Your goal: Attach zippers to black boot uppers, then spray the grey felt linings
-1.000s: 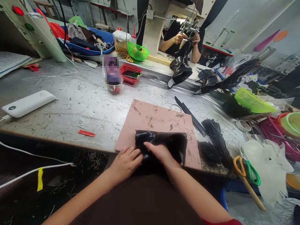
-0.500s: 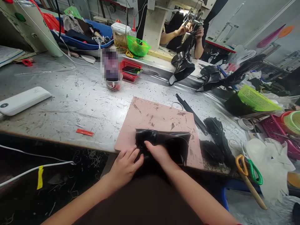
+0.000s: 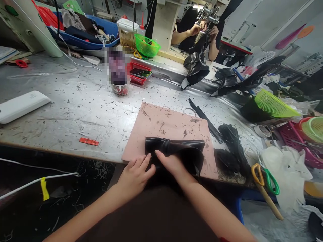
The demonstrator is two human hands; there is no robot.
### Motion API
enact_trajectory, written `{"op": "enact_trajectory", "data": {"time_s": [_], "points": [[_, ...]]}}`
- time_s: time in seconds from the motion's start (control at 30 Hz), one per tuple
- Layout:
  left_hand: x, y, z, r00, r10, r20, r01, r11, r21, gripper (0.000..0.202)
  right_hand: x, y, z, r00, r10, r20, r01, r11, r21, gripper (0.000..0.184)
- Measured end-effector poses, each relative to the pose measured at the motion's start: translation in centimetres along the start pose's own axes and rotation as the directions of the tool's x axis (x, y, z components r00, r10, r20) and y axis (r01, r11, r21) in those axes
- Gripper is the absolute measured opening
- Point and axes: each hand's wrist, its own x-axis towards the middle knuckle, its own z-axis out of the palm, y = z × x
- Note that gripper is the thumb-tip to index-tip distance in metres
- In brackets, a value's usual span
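Observation:
A glossy black leather boot upper (image 3: 174,144) lies folded across the near part of a pinkish board (image 3: 171,122), its open end bulging to the right. My left hand (image 3: 136,173) is closed at the upper's left edge, its fingertips pressed on the leather. Beside it, my right hand (image 3: 169,163) reaches across the upper with the thumb on top. The other fingers of that hand are hidden in or behind the black leather. Both hands are close together near the table's front edge.
Right of the board lie black strips (image 3: 207,121), dark scraps (image 3: 230,144) and orange-and-green-handled scissors (image 3: 264,178). A red strip (image 3: 89,141) and a white device (image 3: 24,106) are on the left. Across the table, a co-worker's hands (image 3: 204,31) hold black leather at a sewing machine (image 3: 163,28).
The left fingers have shifted slightly up along the leather's edge. The right-hand end of the upper bulges a little rounder. The whole view has moved slightly.

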Motion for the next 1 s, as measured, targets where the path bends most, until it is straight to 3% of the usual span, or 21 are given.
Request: {"op": "enact_trajectory", "data": {"time_s": [0.1,0.2,0.47,0.67,0.73,0.87,1.0], "points": [[0.4,0.0,-0.2,1.000,-0.007,0.000,0.007,1.000,0.007,0.020,0.1,0.2,-1.6,1.000,0.003,0.016,-0.002,0.999,-0.050,0.026],[0.8,-0.1,-0.5,1.000,0.002,-0.008,-0.002,1.000,0.023,0.016,0.2,0.4,-2.5,0.993,0.092,0.071,-0.086,0.993,-0.083,0.024],[1.7,-0.6,-0.7,0.998,-0.023,0.054,0.025,0.999,-0.032,0.047,0.2,0.9,-2.6,0.989,0.120,0.082,-0.114,0.991,-0.072,0.041],[2.5,-0.6,-0.8,0.994,-0.032,0.104,0.034,0.999,-0.024,0.049,0.3,2.2,-1.9,0.996,0.069,0.061,-0.065,0.996,-0.067,0.036],[3.0,-0.4,-0.9,0.993,0.001,0.121,0.001,1.000,-0.018,0.050,0.3,2.3,-1.6,0.996,0.068,0.064,-0.063,0.995,-0.078,0.035],[3.8,0.3,-0.8,0.974,0.174,0.142,-0.167,0.984,-0.064,0.052,0.3,1.8,-2.0,0.992,0.110,0.069,-0.102,0.988,-0.113,0.035],[4.0,0.8,-0.7,0.970,0.167,0.179,-0.152,0.984,-0.093,0.039,-0.2,1.2,-3.5,0.974,0.216,0.064,-0.213,0.976,-0.046,0.045]]}}
